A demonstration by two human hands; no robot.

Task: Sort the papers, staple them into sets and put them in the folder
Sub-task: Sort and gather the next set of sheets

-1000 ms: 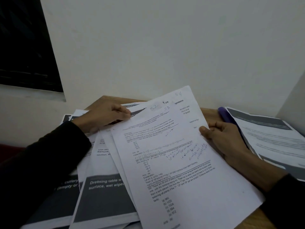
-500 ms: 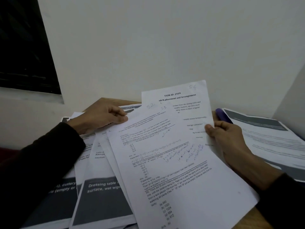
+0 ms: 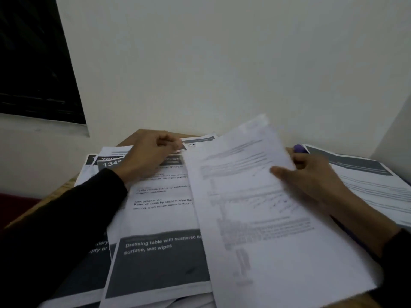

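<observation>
The loose sheets (image 3: 266,218) over the middle of the table (image 3: 66,185) look light, limp and prone to sliding, so best pinched at an edge, as the right hand (image 3: 311,181) does, thumb on top. The left hand (image 3: 146,158) rests curled on the fanned papers (image 3: 160,218) toward the left edge; whether its fingers pinch a sheet I cannot tell. A pale wall meets the far edge, with a dark window at left.

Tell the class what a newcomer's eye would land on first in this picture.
First, the blurred white sheets lifted at centre right, gripped at their edge by the right hand. Next, the left hand resting on the fanned papers with dark grey bands at lower left. A purple object peeks out behind the right hand.
</observation>
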